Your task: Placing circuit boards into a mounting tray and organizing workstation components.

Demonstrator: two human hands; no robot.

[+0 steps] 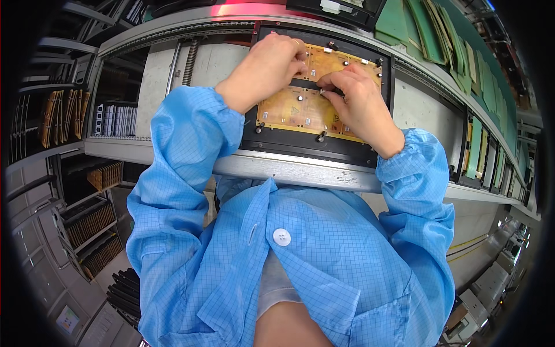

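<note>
Two yellow circuit boards, a far one (327, 56) and a near one (284, 110), lie side by side in a black frame (347, 151). My left hand (276, 61) is over the far board's left end, fingers curled inward; anything within them is hidden. Thumb and index finger of my right hand (357, 95) pinch together over the near board's far edge. A tiny light spot shows at those fingertips, too small to name. Small black-and-white round parts, one of them a round part (300, 98) on the near board, stand on both boards.
The frame sits across a metal conveyor rail (289, 165) in front of me. Green boards (430, 34) stand in a row at the far right. Racks of brown boards (55, 118) are at the left, near a spring-like coil (191, 62). A black tray (338, 13) lies beyond the frame.
</note>
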